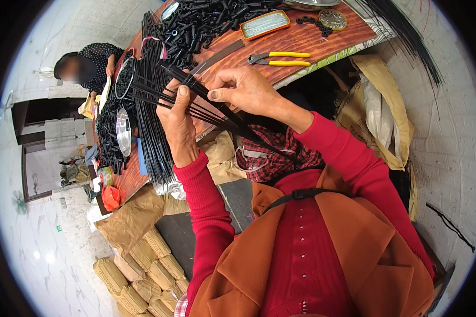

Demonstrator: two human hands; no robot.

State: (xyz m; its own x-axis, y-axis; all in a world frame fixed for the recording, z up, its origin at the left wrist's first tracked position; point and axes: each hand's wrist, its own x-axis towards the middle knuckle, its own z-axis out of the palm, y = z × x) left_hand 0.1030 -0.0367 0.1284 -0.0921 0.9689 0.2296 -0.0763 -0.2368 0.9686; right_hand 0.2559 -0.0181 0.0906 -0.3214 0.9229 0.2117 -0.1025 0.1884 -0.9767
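Observation:
My left hand (177,119) is closed around a black umbrella frame (230,122), near its thick ribbed collar. Several thin black ribs fan out from it past my thumb, and its dark shaft slopes down to the right toward my lap. Beside the collar, my right hand (248,92) is closed with thumb and forefinger pinched together. What those fingers hold is too small to make out. A long bundle of black rods (152,105) lies on the table just left of my left hand.
The wooden table (333,39) bears a heap of black plastic parts (211,24), a tin of thin wires (264,25), yellow-handled pliers (280,58) and a round tin of small metal bits (333,19). An open sack (381,111) stands right. Another person (98,63) works far left. Paper-wrapped packages (143,269) lie below.

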